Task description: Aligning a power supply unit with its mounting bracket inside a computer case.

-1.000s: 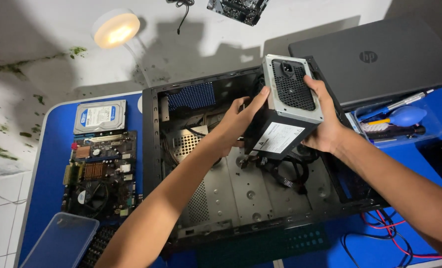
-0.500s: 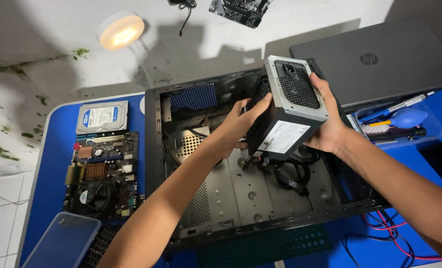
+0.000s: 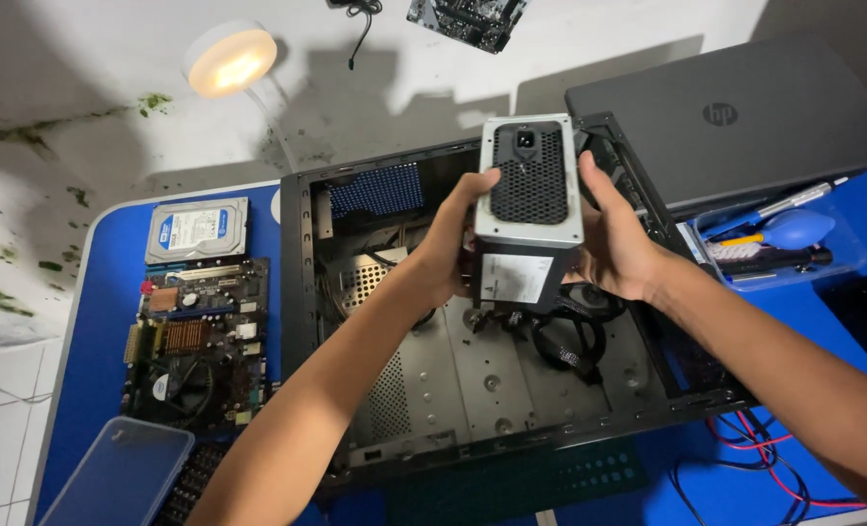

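The power supply box (image 3: 529, 209) has turned since a sec ago; back then it sat tilted w/ its mesh end up and to the right; now that grey mesh end w/ the plug socket faces the camera and the box stands nearly straight; it looks a bit higher too, up over the back of the open black PC case (image 3: 302, 321). So the box is out of the case and free in the air, not resting on the case floor; I think it is being turned about, not set in a spot yet.

Fingers: the left hand (image 3: 448, 255) is curled round the left side of the box, thumb tip up by the mesh edge, other fingers hidden behind; closed on it tight. The right hand (image 3: 616, 239) presses on the right side, thumb up along the edge, palm flat to the wall; it grips too. Both hands hold the same box, one per side.

A bunch of black cables (image 3: 560, 336) hangs from under the box down into the case; the ends lie on the metal floor.

Other stuff: a green motherboard (image 3: 200, 341) and a hard drive (image 3: 198, 229) lie left of the case on the blue table (image 3: 102, 321); a closed grey laptop (image 3: 735, 117) is at the right back; a round lamp (image 3: 231, 60) glows up top; a clear tray w/ tools (image 3: 774, 244) is at the right.
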